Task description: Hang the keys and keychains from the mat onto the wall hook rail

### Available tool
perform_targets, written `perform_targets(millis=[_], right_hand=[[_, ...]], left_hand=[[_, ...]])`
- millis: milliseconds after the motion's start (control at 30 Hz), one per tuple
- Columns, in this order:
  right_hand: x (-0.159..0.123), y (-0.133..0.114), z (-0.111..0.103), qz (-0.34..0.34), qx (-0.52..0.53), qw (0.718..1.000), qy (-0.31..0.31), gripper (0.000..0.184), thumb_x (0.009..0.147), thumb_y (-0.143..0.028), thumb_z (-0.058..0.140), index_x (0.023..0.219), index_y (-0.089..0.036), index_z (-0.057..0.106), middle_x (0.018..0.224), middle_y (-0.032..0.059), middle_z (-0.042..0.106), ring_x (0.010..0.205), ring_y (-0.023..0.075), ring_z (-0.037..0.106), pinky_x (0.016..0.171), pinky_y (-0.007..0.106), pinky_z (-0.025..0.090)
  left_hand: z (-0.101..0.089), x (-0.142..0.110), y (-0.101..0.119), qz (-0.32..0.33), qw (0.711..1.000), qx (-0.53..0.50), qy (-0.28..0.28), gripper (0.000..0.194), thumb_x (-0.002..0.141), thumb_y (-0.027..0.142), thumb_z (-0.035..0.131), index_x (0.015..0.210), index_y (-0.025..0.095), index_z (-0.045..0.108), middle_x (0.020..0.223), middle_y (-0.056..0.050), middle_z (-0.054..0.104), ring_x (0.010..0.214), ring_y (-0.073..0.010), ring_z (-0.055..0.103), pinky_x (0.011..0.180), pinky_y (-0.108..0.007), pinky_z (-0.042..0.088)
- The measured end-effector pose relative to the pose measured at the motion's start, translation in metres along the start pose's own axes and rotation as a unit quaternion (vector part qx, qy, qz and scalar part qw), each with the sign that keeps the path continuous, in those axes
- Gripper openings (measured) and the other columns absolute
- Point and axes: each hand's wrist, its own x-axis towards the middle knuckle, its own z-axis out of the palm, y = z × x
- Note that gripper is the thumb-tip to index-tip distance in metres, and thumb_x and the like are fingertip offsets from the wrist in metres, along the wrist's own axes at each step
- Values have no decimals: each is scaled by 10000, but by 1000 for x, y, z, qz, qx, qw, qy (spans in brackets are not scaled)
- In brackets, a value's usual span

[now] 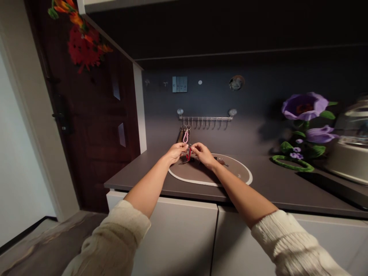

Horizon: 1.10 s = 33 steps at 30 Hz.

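Close together above the oval mat point(201, 182), both my hands pinch at a small bunch of keys with a red strap point(188, 156). My left hand point(176, 152) has thumb and fingers closed at the left side of its metal ring. From the right, my right hand point(202, 152) grips near the ring and the top of the strap. Keys hang below, partly hidden by the fingers. Another bunch of keys point(222, 162) lies on the mat, right of my right hand. Just behind my hands, keys with a pink loop point(186, 136) hang from a hook rail point(207, 118).
The dark counter point(138, 168) ends at a wall and an overhanging cabinet point(230, 27). Purple artificial flowers point(305, 107) and a pale appliance with a clear top point(349, 153) stand at right. A dark red door point(94, 134) is at left.
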Motion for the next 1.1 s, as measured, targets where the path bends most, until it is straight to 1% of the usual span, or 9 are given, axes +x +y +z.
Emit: perform_targets(millis=[167, 300, 433, 567, 633, 733, 867, 967, 1100], right_hand=[[0, 2, -1, 17, 9, 1000, 11, 279, 699, -427, 529, 757, -155, 504, 667, -25, 501, 598, 85, 430, 591, 217, 374], [1, 4, -3, 14, 8, 1000, 14, 248, 715, -402, 508, 754, -158, 495, 681, -19, 512, 616, 89, 456, 618, 225, 392], [-1, 3, -5, 15, -5, 1000, 22, 199, 745, -370, 475, 772, -173, 476, 721, -9, 531, 664, 100, 493, 644, 237, 424], [0, -2, -7, 22, 22, 999, 42, 178, 756, -362, 458, 765, -184, 451, 740, -9, 519, 695, 103, 513, 686, 257, 456], [3, -6, -8, 35, 39, 997, 61, 167, 758, -354, 453, 760, -188, 437, 746, -10, 511, 696, 102, 520, 688, 263, 468], [14, -13, -13, 52, 46, 994, 81, 131, 762, -318, 451, 756, -190, 422, 711, -23, 486, 655, 98, 521, 637, 257, 480], [37, -24, -19, 92, 69, 988, 103, 97, 796, -281, 418, 766, -194, 387, 633, -50, 439, 537, 86, 527, 525, 234, 470], [58, -33, -22, 122, 85, 980, 132, 72, 813, -232, 407, 760, -190, 382, 616, -47, 452, 504, 91, 547, 504, 236, 466], [83, -40, -20, 164, 116, 967, 155, 111, 824, -192, 405, 715, -176, 405, 565, -31, 475, 458, 98, 539, 503, 266, 478]], left_hand=[[1, -1, -2, -6, 1000, 6, -13, 165, 685, 251, 648, 747, 122, 565, 639, 24, 560, 534, -35, 489, 554, -188, 318], [2, 0, -4, 2, 999, 41, -5, 211, 683, 304, 652, 781, 131, 582, 687, -2, 588, 577, -58, 516, 580, -202, 342], [5, 0, -6, 3, 996, 84, 25, 240, 714, 356, 607, 809, 137, 585, 712, -15, 602, 574, -61, 512, 567, -198, 340], [4, 2, -9, 30, 984, 160, 74, 242, 761, 368, 528, 742, 131, 574, 659, -13, 586, 555, -72, 488, 580, -209, 357], [2, 3, -11, 53, 964, 240, 104, 228, 771, 346, 509, 714, 134, 569, 643, -20, 587, 583, -96, 502, 605, -226, 367], [1, 1, -12, 74, 903, 398, 147, 175, 782, 296, 487, 738, 156, 583, 736, -51, 633, 723, -149, 549, 702, -274, 363], [4, -8, -7, 101, 823, 544, 127, 209, 822, 253, 406, 827, 175, 600, 926, -98, 647, 896, -202, 553, 806, -336, 320], [8, -12, -6, 112, 793, 589, 103, 247, 839, 237, 365, 863, 175, 604, 961, -103, 640, 935, -201, 545, 824, -330, 310], [8, -11, -8, 121, 771, 617, 97, 277, 850, 231, 338, 874, 174, 608, 949, -100, 641, 938, -196, 545, 826, -320, 308]])
